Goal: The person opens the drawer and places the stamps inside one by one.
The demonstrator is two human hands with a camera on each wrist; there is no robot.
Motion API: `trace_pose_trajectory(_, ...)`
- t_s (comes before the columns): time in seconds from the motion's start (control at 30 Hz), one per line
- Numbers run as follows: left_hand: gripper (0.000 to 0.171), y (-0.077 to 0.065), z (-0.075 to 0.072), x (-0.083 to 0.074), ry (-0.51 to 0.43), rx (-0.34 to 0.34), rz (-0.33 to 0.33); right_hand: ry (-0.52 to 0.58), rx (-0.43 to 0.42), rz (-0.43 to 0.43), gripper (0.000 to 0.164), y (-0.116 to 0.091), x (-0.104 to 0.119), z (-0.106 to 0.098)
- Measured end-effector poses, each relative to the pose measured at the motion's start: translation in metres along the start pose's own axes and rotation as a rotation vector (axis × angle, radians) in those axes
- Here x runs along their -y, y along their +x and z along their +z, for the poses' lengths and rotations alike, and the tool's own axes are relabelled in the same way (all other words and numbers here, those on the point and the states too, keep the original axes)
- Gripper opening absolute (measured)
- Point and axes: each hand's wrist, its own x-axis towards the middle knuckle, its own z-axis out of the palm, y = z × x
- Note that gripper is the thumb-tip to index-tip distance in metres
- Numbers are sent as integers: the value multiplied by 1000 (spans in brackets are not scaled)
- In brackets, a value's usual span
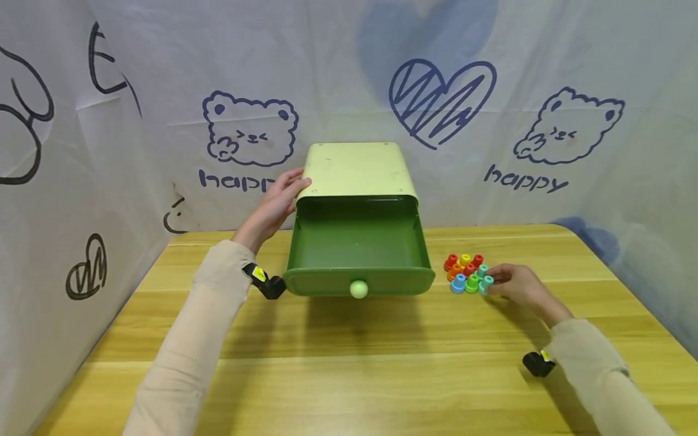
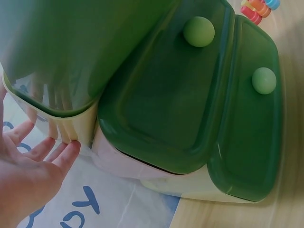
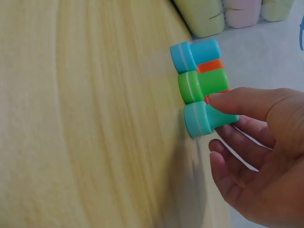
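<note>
1. Right hand [image 3: 285, 142]: thumb and forefinger straddle the stem of the near teal peg [image 3: 196, 120] in a narrow pinch, other fingers loosely bent. Firmness of contact cannot be told.
2. Peg stands at the near right corner of its group, base on the table [image 1: 354, 375]. Long axis upright, stem uppermost; hand comes in from the right, so the pinch crosses that axis.
3. Thumb tip lies close by the green peg [image 3: 204, 85], next in the row; blue peg [image 3: 194, 54] beyond. Bases side by side, apparently touching.
4. Peg form: broad round base, narrower stem, pale line around the base. Smooth, plastic-looking.
5. Behind: second teal peg [image 1: 482, 270], orange peg [image 1: 454, 273], yellow peg [image 1: 465, 260], three red ones. Roughly three by three; right hand far nearer than left.
6. Left hand [image 1: 275, 206]: thumb at the cabinet's [image 1: 357, 169] top front edge, fingers extended against its side, not wrapped around anything.
7. Cabinet: cream top, rounded corners. Top drawer [image 1: 316, 282] pulled out, glossy green, ball-shaped knob [image 1: 358, 289]; it lies left of the pegs, between the hands.
8. Table wood-grained; backdrop [image 1: 338, 72] creased, fabric-like.
</note>
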Motion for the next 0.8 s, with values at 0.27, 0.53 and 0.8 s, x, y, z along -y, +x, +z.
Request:
trace_pose_trajectory(0.27, 62, 1, -1, 1, -17, -4, 3, -23, 11, -39, 49, 0, -4, 3)
trace_pose_trajectory(0.53, 63, 1, -2, 2, -16, 5, -2, -60, 4, -50, 42, -2, -5, 5)
trace_pose_trajectory(0.8, 62, 2, -1, 2, 3, -4, -2, -90, 14, -64, 39, -4, 1, -2)
